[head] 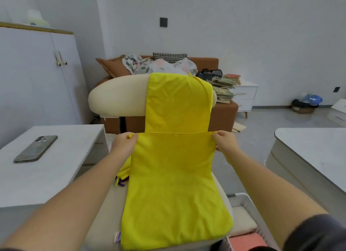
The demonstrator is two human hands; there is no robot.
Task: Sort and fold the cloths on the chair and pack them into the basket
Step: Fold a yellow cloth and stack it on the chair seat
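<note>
Head view: a yellow cloth [176, 185] lies along a cream chair [116, 99], from the top of the backrest down over the seat towards the viewer. Its upper stretch is draped over the right part of the backrest. In front of it a second layer of the same yellow ends in a straight hem that runs taut from hand to hand.

The left hand [124, 141] pinches the left corner of that hem, fingers curled around a small bunch of fabric. The right hand [225, 142] grips the right corner between thumb and fingers. Both hands hold the hem up above the seat, level with each other. The near end of the cloth is rounded and lies on the front of the seat. A small label [117, 236] shows at its lower left edge, and a bit of purple fabric [121, 182] shows beside its left side.

A white basket [249, 204] stands on the floor just right of the chair, partly cut off by the right forearm. Inside it lie a cream cloth [241, 220] and, nearer the viewer, a pink cloth [247, 241].

A phone [35, 149] lies face up on the pale table [56, 175] to the left. Behind the chair stands a brown sofa [224, 108] with a floral cloth [159, 65] heaped on it
</note>
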